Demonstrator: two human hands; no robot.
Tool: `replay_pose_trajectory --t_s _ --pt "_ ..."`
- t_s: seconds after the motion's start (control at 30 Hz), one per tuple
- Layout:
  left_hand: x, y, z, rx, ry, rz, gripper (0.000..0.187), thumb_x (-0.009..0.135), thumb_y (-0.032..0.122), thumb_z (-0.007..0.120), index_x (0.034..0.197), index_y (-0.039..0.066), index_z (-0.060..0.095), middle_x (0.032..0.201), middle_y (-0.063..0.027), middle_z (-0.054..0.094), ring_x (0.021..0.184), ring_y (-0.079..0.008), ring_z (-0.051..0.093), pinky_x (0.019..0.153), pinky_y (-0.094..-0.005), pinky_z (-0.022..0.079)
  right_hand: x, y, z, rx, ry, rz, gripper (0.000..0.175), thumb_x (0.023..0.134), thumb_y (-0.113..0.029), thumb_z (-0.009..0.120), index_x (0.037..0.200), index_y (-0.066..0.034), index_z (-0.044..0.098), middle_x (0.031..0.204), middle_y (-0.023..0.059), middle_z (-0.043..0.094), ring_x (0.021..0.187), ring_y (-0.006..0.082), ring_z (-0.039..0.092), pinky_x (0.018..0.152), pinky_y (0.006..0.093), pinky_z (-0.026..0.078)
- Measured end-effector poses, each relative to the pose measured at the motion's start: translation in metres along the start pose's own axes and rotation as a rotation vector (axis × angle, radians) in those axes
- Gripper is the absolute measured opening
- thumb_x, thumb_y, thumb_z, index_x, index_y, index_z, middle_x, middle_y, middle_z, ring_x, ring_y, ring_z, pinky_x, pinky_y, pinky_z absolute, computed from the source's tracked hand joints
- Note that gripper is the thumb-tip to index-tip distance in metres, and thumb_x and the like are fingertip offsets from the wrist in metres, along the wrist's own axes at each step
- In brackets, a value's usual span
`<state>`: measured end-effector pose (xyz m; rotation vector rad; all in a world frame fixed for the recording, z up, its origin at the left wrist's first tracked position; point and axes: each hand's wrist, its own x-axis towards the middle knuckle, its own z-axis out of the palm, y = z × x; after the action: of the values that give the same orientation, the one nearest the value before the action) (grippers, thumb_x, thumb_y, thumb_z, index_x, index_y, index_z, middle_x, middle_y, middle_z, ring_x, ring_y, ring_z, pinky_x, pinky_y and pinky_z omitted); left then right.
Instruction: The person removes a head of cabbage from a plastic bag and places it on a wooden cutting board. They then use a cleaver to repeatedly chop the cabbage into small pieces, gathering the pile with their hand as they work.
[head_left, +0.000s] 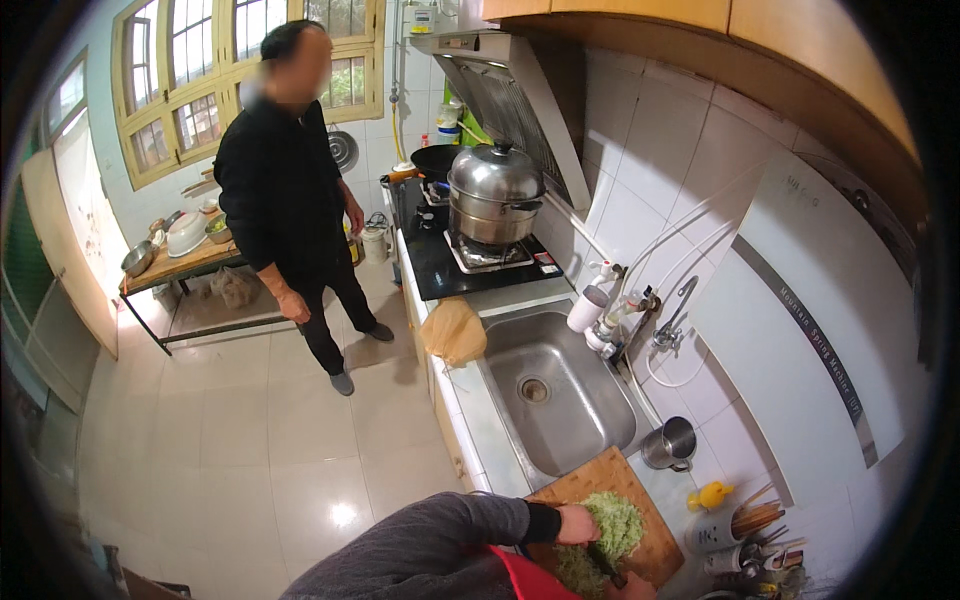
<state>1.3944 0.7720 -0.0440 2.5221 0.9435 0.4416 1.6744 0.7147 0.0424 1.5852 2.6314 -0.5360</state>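
A wooden cutting board (651, 541) lies at the bottom of the view, by the sink's near corner. It carries a pale green heap of finely cut vegetable (613, 521) and a darker green chopped portion (576, 570). My right hand (632, 589), partly cut off by the lower edge, is closed round the handle of a kitchen knife (602, 561). The dark blade lies between the two portions. My left hand (577, 523) rests against the pale heap, close to the blade's far end. Its fingertips are hidden, so whether it grips anything is unclear.
Past the board is a steel sink (551, 345), with a metal mug (669, 444) and utensil holders (712, 531) along the wall. A steamer pot (495, 195) stands on the gas hob (431, 259). Another person (289, 165) stands left of the counter, before a wooden table (180, 259).
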Motion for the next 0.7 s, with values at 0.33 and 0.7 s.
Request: replay_pose_trajectory --t_s 0.33,0.7 --pt "-0.008 0.0 0.007 -0.017 0.028 0.018 0.029 0.082 0.033 0.065 0.082 0.005 0.058 0.078 -0.0159 0.063 0.079 -0.0375 0.064 0.069 -0.0488 0.05 0.01 -0.024 -0.018 -0.06 -0.048 0.096 0.032 0.091 -0.029 0.058 0.113 -0.0055 0.062 0.097 0.0218 0.064 0.086 0.0401 0.06 0.076 0.0487 0.049" --pt "-0.014 -0.005 0.005 -0.005 0.067 0.123 0.026 0.084 0.032 0.063 0.088 0.006 0.06 0.081 -0.0158 0.064 0.083 -0.0359 0.064 0.071 -0.0469 0.051 0.004 -0.009 0.017 -0.012 0.119 0.102 0.033 0.081 -0.025 0.064 0.109 -0.0078 0.063 0.086 0.0203 0.066 0.077 0.0408 0.063 0.069 0.0511 0.05"
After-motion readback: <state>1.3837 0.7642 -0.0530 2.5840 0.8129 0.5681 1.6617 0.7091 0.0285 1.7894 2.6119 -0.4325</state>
